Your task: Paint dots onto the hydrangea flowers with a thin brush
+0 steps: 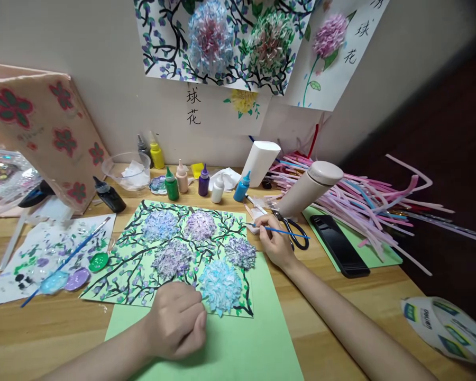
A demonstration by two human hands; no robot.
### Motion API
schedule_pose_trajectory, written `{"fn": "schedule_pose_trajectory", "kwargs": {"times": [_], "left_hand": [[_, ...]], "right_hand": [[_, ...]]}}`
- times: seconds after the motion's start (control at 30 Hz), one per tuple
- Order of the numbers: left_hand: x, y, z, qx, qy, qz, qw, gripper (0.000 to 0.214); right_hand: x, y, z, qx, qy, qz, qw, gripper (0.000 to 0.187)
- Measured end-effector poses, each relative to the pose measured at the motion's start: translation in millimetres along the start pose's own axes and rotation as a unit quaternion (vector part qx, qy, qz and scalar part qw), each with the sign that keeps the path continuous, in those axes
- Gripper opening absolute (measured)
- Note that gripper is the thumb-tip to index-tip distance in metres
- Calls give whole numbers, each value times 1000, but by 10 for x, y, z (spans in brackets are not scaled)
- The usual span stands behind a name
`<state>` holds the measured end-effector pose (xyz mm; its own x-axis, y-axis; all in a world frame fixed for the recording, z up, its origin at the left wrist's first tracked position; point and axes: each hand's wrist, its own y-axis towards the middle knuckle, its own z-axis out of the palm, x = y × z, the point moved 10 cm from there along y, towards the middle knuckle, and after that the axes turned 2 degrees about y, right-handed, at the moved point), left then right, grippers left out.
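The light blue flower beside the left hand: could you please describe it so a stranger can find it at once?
On the wooden table, find the painting with black branches, lying partly on green paper. Its light blue flower sits near the lower right corner, just right of the left hand. Unlike the four other raised flowers, it shows no purple tint.

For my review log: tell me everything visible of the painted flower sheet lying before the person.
The painted sheet lies flat, its pale green ground crossed by black branches with small green and purple marks. Five raised, ruffled, papery-looking flower heads sit on it, mostly purplish or bluish, the lowest bright light blue. Its lower part overlaps a plain green sheet. The closed left hand hides some of the lower edge. The right hand's brush points toward the right edge; contact is unclear.
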<state>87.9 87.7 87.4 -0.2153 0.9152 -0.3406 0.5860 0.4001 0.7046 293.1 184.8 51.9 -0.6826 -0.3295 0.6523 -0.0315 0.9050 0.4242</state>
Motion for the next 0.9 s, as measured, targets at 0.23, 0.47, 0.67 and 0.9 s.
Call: {"fn": "schedule_pose_trajectory", "kwargs": {"times": [0.23, 0.47, 0.67, 0.9], "left_hand": [[-25, 13, -11, -3, 6, 7, 1000, 23], [-22, 9, 1, 0, 11, 8, 1000, 23], [-44, 27, -20, -7, 15, 10, 1000, 24], [-29, 8, -10, -4, 16, 7, 1000, 24]], "right_hand": [[0, -11, -21, -9, -1, -3, 1000, 9], [4, -5, -6, -2, -6, -7, 1000, 10], [-18, -10, 3, 6, -7, 2, 1000, 10], [-11, -11, -12, -5, -21, 1, 1000, 10]]}}
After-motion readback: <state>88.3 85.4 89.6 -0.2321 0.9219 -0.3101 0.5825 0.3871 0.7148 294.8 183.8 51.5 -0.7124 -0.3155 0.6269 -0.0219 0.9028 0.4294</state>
